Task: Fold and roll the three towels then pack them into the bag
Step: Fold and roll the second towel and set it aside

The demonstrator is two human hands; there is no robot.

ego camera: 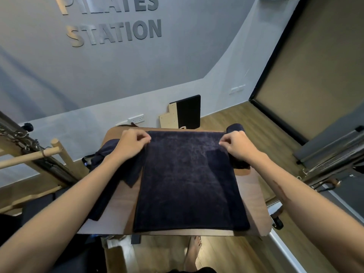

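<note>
The far left corner of a dark navy towel point(187, 180) is pinched by the left hand point(131, 143), fingers curled; the far right corner is pinched likewise by the right hand point(237, 145). The towel, plush and rectangular, is laid flat on the smooth wooden counter point(116, 213). A second towel point(110, 174), rumpled, is draped at the counter's left, under the left forearm. A rolled towel point(235, 128), cylindrical, is seen just beyond the right hand at the far right corner.
</note>
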